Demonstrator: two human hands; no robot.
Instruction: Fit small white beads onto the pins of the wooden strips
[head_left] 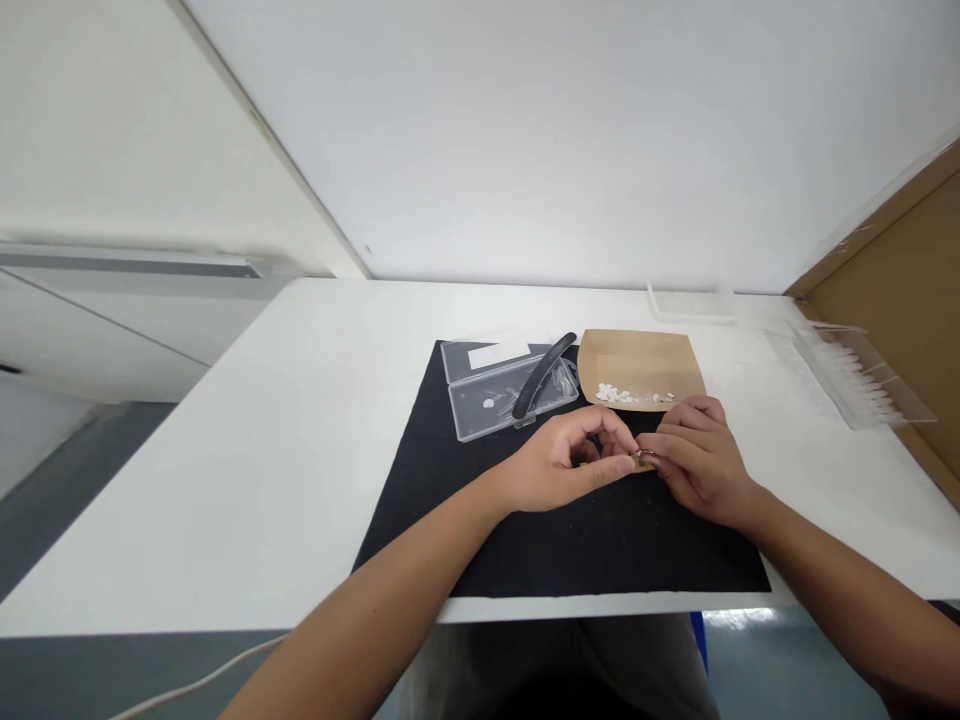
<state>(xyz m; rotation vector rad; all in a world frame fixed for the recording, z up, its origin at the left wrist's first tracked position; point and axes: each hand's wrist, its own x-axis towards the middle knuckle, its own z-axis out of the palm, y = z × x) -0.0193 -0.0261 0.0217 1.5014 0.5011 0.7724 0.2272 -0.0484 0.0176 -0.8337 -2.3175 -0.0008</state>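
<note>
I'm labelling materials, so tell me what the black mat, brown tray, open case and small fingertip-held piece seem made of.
Black mat: dull, perhaps fabric or rubber; texture too fine to tell.
Brown tray: probably matte paperboard, from its kraft colour and thin edge.
Open case: likely clear, smooth plastic; the mat shows through.
Small piece: possibly shiny metal, from faint glints.

Single head-worn view, forward and down across a white table [247, 460].

Desk mat [555, 555]: matt-finished
Hinged case [471, 418]: moulded in clear plastic
Tray [637, 356]: formed from smooth paperboard
Held piece [643, 457]: seen as metallic
</note>
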